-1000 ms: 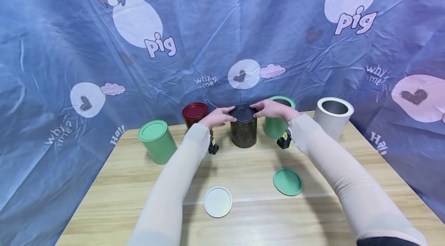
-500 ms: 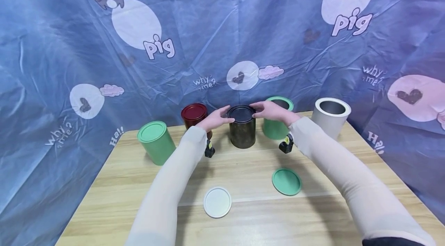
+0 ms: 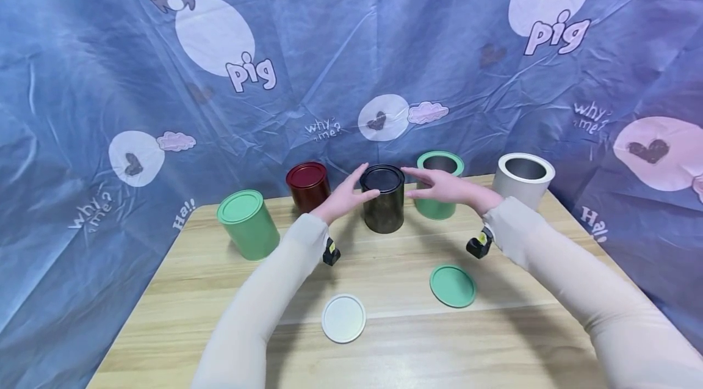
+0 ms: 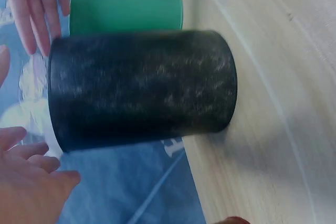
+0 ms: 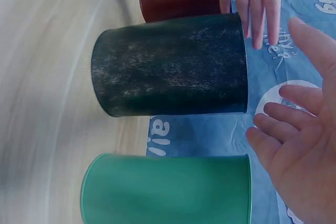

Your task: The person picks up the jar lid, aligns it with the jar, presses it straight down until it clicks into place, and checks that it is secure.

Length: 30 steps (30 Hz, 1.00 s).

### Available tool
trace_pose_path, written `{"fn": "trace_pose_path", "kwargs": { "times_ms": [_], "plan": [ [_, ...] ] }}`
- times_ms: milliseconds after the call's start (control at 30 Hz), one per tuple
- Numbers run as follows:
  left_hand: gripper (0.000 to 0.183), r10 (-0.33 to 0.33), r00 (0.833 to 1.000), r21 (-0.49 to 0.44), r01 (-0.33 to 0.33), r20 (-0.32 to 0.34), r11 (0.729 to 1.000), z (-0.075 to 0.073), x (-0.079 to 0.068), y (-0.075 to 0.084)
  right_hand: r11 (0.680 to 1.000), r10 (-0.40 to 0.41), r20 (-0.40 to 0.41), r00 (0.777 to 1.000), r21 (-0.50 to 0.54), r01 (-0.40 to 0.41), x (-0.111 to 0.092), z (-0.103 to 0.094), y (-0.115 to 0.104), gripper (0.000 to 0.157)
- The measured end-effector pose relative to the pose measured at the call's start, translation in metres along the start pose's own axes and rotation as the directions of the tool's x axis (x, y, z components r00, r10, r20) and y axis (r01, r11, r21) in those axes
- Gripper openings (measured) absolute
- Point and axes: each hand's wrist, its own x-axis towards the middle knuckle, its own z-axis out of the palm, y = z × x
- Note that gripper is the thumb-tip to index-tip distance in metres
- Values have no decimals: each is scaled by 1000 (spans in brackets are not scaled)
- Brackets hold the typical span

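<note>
A black can with its lid on stands upright at the back middle of the table. On its left is my left hand, fingers extended and holding nothing. My right hand is spread to the right of the can, in front of an open green can. Both wrist views show a gap between the near hand and the black can. The left wrist view has my left hand beside the can's top end. In the right wrist view, my right hand has loosely spread fingers.
A red lidded can and a green lidded can stand to the left. An open white can stands at the far right. A white lid and a green lid lie nearer on the wooden table.
Both hands have come away from the rim of the black can. The right hand moved right and the left hand slightly down and apart. The can stays in place with its lid on.
</note>
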Motion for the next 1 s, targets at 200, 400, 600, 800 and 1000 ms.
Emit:
{"fn": "trace_pose_path", "kwargs": {
  "times_ms": [200, 400, 600, 800, 1000],
  "plan": [
    [80, 77, 997, 47, -77, 6, 996, 12, -14, 8, 998, -41, 2, 999, 37, 41, -27, 2, 7, 71],
    [81, 177, 984, 90, -179, 32, 980, 25, -31, 18, 994, -73, -35, 997, -80, 70, -59, 4, 12, 71],
    [85, 272, 953, 192, -295, 137, 936, 45, -46, 28, 981, -120, -49, 992, -161, 111, -88, 12, 20, 73],
    [89, 288, 926, 256, -348, 244, 902, 68, -56, 31, 975, -126, -17, 992, -187, 120, -110, 25, 28, 78],
    [94, 214, 894, 396, -375, 394, 838, 92, -61, 31, 978, -105, 16, 994, -177, 106, -130, 42, 41, 82]
  ]
}}
